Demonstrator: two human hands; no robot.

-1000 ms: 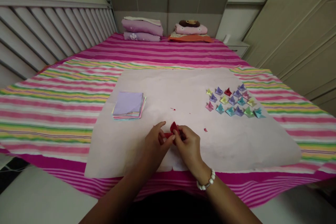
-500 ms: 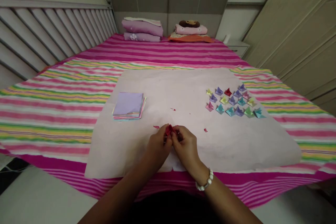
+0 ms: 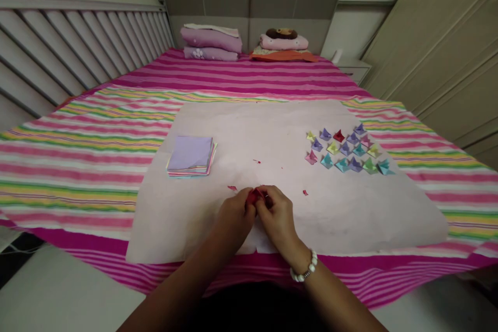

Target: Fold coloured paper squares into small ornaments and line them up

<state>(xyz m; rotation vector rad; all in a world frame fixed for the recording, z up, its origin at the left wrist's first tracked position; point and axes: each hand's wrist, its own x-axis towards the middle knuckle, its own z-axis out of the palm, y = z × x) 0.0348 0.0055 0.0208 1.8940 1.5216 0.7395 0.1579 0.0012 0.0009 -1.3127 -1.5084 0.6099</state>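
Observation:
My left hand [image 3: 232, 220] and my right hand [image 3: 277, 215] meet over the near part of a pale paper sheet [image 3: 272, 135] spread on the bed. Both pinch a small folded red paper piece [image 3: 254, 196], which is mostly hidden between the fingers. A white bead bracelet [image 3: 304, 270] circles my right wrist. Small red paper scraps [image 3: 232, 187] lie on the sheet close to my hands.
A stack of coloured square papers [image 3: 190, 155], lilac on top, lies left of centre. Several small folded paper shapes [image 3: 346, 149] in many colours sit in rows at the right. The bed has a striped pink cover [image 3: 78, 155]; pillows [image 3: 210, 41] lie at the headboard.
My hands have closed together around the red paper, which showed more a second ago. My left fingers, then spread, now pinch it. A red scrap now lies left of my hands.

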